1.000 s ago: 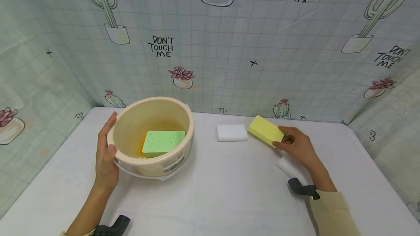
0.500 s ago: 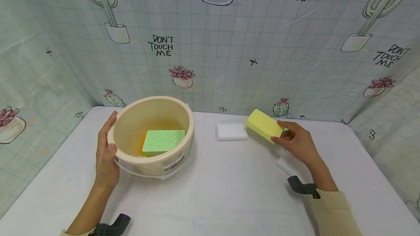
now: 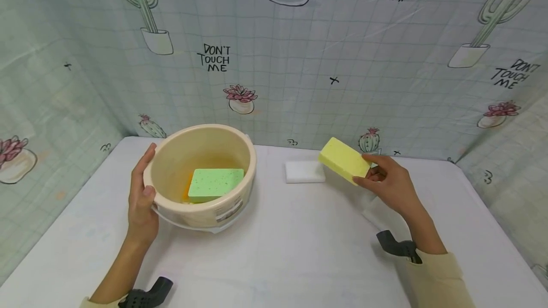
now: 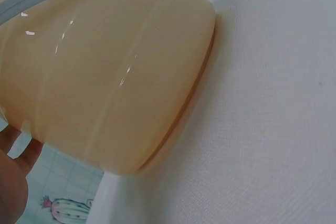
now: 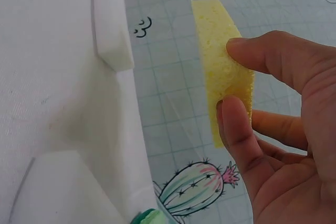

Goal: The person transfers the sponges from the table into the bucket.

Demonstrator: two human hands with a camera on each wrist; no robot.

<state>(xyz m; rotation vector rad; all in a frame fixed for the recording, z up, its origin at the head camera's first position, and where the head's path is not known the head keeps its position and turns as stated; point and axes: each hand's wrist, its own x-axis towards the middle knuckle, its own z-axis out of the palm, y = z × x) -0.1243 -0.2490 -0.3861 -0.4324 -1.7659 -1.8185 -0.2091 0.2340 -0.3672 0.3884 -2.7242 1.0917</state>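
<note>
A cream bucket [image 3: 194,215] stands at the left of the table, tilted in the head view. My left hand [image 3: 142,203] holds it by the side, thumb near the rim and fingers against the outer wall. Inside lies a speckled green sponge [image 3: 216,183], with something orange [image 3: 187,188] partly hidden behind it. On the right, my right hand [image 3: 391,187] pinches a yellow sponge [image 3: 344,160] between thumb and fingers at one end. The right wrist view shows this sponge [image 5: 214,66] raised off the table, edge-on.
A white sponge block [image 3: 305,172] lies mid-table toward the back. Another white block [image 5: 63,192] is under the right forearm, with a bit of a green object [image 5: 149,217] beyond it. A patterned curtain [image 3: 291,61] closes off the back of the table.
My right hand has lifted the yellow sponge up and slightly to the left, away from the table. The left hand keeps its hold on the bucket.
</note>
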